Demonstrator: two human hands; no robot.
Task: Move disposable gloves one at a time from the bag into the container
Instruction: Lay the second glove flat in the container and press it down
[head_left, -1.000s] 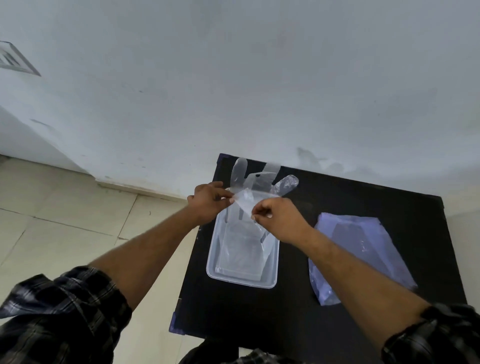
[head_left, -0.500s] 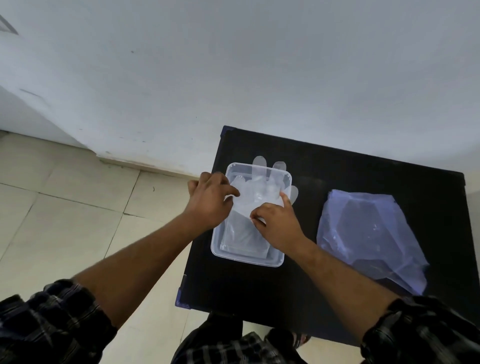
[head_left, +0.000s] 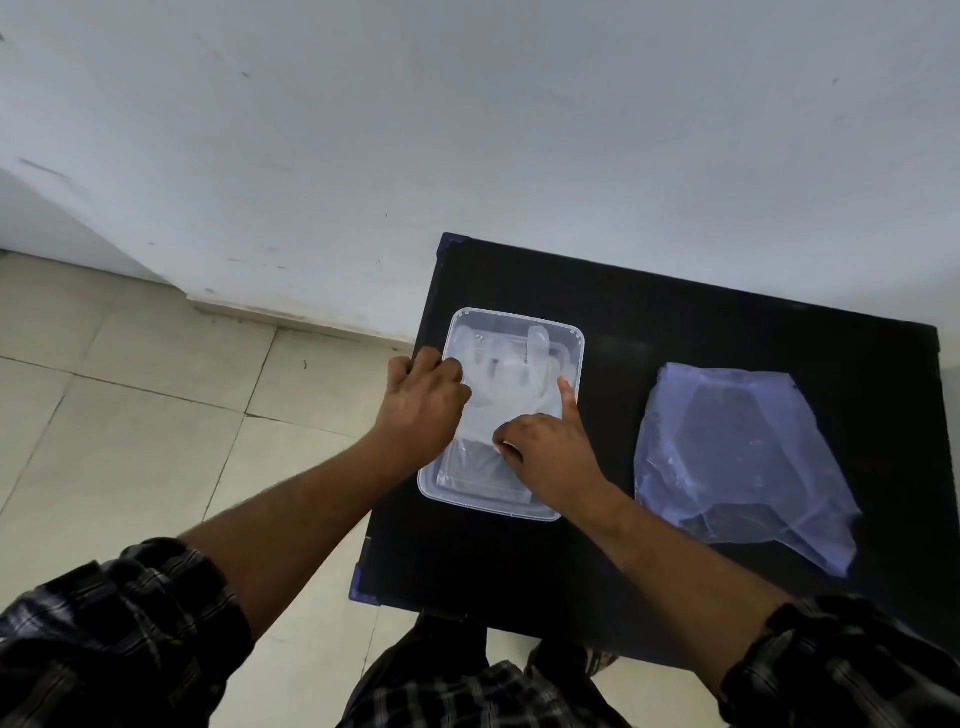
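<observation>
A clear rectangular plastic container (head_left: 519, 318) sits on the left part of a black table (head_left: 675, 312). A translucent disposable glove (head_left: 498, 384) lies folded inside it, its fingers pointing to the far end. My left hand (head_left: 423, 400) rests on the container's left rim, fingertips on the glove. Over the near half is my right hand (head_left: 545, 447), index finger stretched along the right side, pressing the glove down. The bluish plastic bag (head_left: 737, 457) lies flat to the right, apart from both hands.
The table stands against a white wall (head_left: 467, 130). Beige tiled floor (head_left: 130, 415) lies to the left. My plaid sleeves and lap fill the bottom of the view.
The glove went from held up above the container to tucked down inside it. Its fingertips no longer hang over the far rim. Both hands lowered onto it.
</observation>
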